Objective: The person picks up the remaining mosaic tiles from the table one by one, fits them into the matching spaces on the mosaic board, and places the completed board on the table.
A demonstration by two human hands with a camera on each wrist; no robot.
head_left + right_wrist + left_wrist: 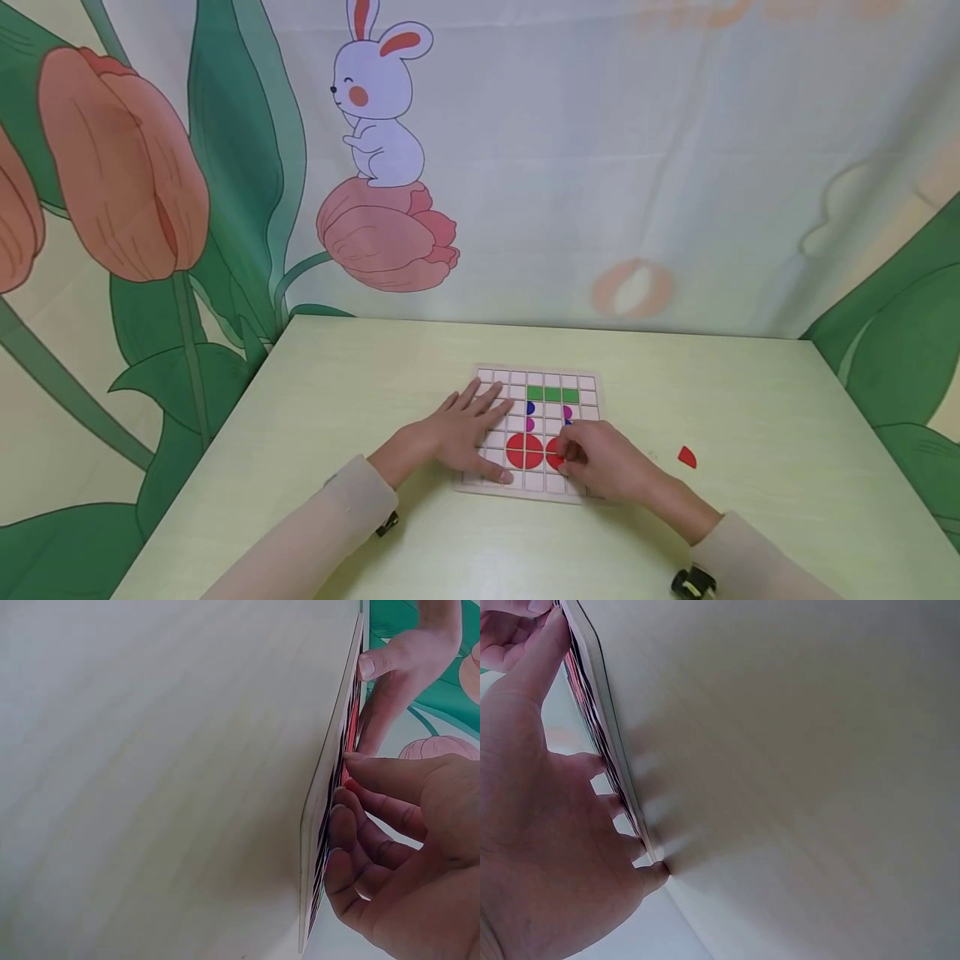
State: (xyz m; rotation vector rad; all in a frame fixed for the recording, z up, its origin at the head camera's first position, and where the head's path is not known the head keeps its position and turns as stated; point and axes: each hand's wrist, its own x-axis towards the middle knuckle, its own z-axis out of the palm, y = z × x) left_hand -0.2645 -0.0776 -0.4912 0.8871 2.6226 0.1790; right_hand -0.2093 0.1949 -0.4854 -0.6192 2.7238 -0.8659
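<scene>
A square white board point(534, 482) with a printed grid lies flat on the table, carrying green squares point(552, 394), small blue and magenta pieces, and a full red circle point(524, 451) built of quarter pieces. My left hand point(461, 433) is spread over the board's left side, fingers apart, thumb by the lower edge. Over the right side, my right hand point(600, 458) has its fingers curled, thumb and index finger pinching a red quarter-circle piece point(350, 784) close against the board. Beside that hand more red point(553, 452) shows; the rest is hidden under the fingers.
A loose red quarter-circle piece point(687, 457) lies on the pale table point(360, 367) right of the board. Behind the table's far edge hangs a printed cloth point(525, 167) with a rabbit and tulips. Dark straps show at both sleeves.
</scene>
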